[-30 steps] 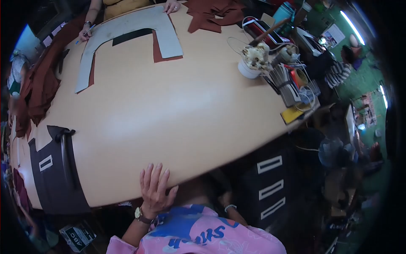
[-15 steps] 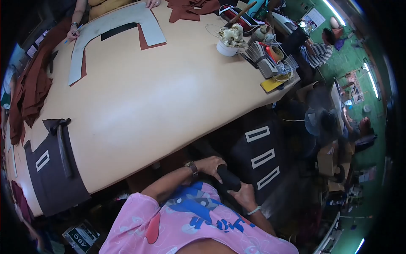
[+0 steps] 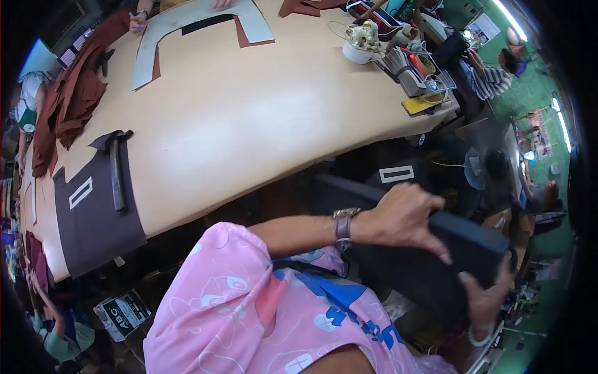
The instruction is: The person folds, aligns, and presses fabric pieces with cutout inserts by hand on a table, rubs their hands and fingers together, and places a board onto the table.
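Note:
My left hand (image 3: 402, 217), wearing a wristwatch, grips the top edge of a long dark slab-like bundle (image 3: 470, 240), which may be folded cloth. My right hand (image 3: 489, 293), with a pale bracelet, is closed on the near right end of the bundle and partly blurred. The bundle is tilted in front of my pink shirt, off the table's edge. Behind it lies dark cloth with a pale rectangular frame (image 3: 397, 174).
The big table (image 3: 218, 137) bears a grey template (image 3: 149, 56), brown cloth (image 3: 78, 100), a dark panel with a curved strip (image 3: 99, 218), a white pot (image 3: 358, 53) and bundled items (image 3: 408, 75). Another person's hand (image 3: 137, 23) holds a pen at the far edge.
The dark bundle has come up and to the right in both my hands and shows far more of its length. My left arm reaches further right. The view has shifted, and fewer pale frames show.

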The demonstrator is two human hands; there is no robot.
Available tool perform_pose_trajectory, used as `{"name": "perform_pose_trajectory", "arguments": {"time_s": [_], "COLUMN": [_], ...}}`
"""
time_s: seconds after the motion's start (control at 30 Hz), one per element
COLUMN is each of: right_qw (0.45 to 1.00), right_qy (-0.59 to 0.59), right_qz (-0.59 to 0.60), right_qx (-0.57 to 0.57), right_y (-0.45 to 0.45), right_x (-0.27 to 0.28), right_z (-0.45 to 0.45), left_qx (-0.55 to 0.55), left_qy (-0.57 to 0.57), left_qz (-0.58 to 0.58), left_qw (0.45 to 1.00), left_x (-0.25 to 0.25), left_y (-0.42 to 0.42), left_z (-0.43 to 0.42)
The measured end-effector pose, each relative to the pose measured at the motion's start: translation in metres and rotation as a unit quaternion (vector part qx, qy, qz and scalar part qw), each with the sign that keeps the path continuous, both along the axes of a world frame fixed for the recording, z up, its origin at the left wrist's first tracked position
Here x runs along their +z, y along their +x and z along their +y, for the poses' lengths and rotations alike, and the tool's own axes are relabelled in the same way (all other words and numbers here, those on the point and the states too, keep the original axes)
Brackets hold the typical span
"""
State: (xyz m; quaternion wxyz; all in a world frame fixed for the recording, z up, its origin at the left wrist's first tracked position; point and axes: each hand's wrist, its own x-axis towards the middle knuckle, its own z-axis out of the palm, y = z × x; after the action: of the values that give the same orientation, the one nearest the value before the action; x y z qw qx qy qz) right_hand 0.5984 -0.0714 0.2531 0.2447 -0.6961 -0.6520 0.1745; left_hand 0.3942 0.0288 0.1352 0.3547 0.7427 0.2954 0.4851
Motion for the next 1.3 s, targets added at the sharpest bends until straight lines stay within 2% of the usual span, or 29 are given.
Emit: {"name": "perform_pose_trajectory", "arguments": {"time_s": [0.03,0.07,0.13,0.2,0.3,0.33,0.37,0.47,0.67,0.7,0.77,0.83,0.93,0.97,1.0,1.07,1.17,1.23,1.3], "right_qw": [0.998,0.994,0.963,0.950,0.857,0.858,0.849,0.808,0.818,0.826,0.793,0.783,0.764,0.759,0.783,0.793,0.819,0.832,0.810], "right_qy": [0.057,0.066,0.156,0.245,0.442,0.463,0.471,0.477,0.517,0.469,0.443,0.406,0.386,0.382,0.361,0.366,0.353,0.309,0.269], "right_qz": [-0.021,-0.085,-0.218,-0.184,-0.138,-0.091,-0.044,0.052,0.094,0.107,0.278,0.322,0.378,0.395,0.380,0.371,0.358,0.409,0.477], "right_qx": [0.008,0.019,-0.001,0.059,0.226,0.202,0.235,0.342,0.234,0.294,0.313,0.345,0.354,0.350,0.336,0.316,0.278,0.211,0.210], "right_y": [0.004,0.008,0.010,0.004,-0.056,-0.086,-0.097,-0.110,-0.149,-0.151,-0.192,-0.217,-0.233,-0.233,-0.230,-0.223,-0.213,-0.206,-0.206], "right_x": [0.014,0.038,0.075,0.106,0.138,0.135,0.136,0.134,0.072,0.066,0.042,0.025,0.011,0.008,0.006,-0.003,-0.026,-0.049,-0.066], "right_z": [-0.002,-0.005,-0.011,-0.001,0.045,0.043,0.054,0.100,0.176,0.193,0.187,0.186,0.198,0.203,0.204,0.220,0.246,0.269,0.278], "left_qx": [0.028,0.055,0.130,0.203,0.287,0.303,0.316,0.347,0.384,0.388,0.396,0.400,0.425,0.419,0.412,0.374,0.452,0.527,0.633], "left_qy": [0.034,0.068,0.143,0.219,0.302,0.317,0.329,0.344,0.330,0.324,0.305,0.269,0.147,0.193,0.240,0.307,0.330,0.389,0.463], "left_qz": [-0.002,-0.005,-0.048,-0.064,-0.013,0.003,0.019,0.080,0.204,0.223,0.257,0.291,0.350,0.346,0.343,0.349,0.359,0.318,0.240], "left_qw": [0.999,0.996,0.980,0.952,0.909,0.899,0.890,0.869,0.838,0.833,0.827,0.826,0.822,0.817,0.809,0.803,0.747,0.685,0.573], "left_x": [0.021,0.043,0.082,0.113,0.155,0.165,0.173,0.187,0.196,0.197,0.198,0.198,0.213,0.203,0.193,0.178,0.169,0.151,0.114], "left_y": [-0.005,-0.011,-0.022,-0.034,-0.073,-0.085,-0.098,-0.132,-0.189,-0.195,-0.207,-0.214,-0.207,-0.211,-0.215,-0.225,-0.210,-0.215,-0.259], "left_z": [0.000,-0.001,-0.003,0.006,0.005,0.002,0.000,-0.009,-0.030,-0.031,-0.034,-0.037,-0.051,-0.048,-0.044,-0.031,-0.021,-0.033,-0.062]}}
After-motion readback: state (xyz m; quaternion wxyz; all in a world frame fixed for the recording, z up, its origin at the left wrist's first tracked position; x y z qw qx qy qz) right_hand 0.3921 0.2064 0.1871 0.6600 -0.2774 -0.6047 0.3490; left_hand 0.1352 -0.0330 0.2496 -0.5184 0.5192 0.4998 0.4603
